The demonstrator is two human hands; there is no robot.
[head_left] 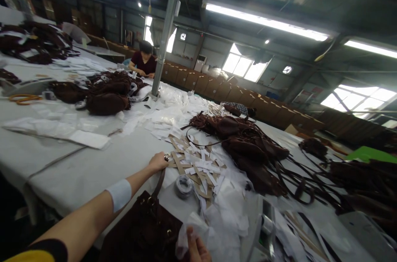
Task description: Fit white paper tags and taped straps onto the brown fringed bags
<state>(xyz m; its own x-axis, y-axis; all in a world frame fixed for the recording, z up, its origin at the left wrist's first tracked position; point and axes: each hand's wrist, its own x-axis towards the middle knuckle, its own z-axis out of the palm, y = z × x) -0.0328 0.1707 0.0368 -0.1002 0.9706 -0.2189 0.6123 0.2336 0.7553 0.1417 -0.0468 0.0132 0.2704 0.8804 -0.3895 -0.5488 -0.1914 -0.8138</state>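
Observation:
A dark brown handbag (139, 233) is at the table's near edge, its lower part cut off by the frame. My left hand (159, 163) is closed around the top of its upright handle (159, 185); something round and metallic shows by the fingers. Low in the view, my right hand (198, 248) pinches a thin, translucent white sheet (194, 229) against the bag's right side. Whether the sheet is plastic or tissue, I cannot tell. A roll of tape (184, 186) lies right of the handle. Beyond it spreads a heap of brown and white paper strips (198, 165).
Brown bags with long straps (248, 146) are piled on the right, and more bags (107, 96) lie at left. A metal post (167, 30) rises from the table. Orange-handled scissors (25, 98) lie far left. A co-worker (144, 61) sits across the table. Cartons (211, 84) line the back.

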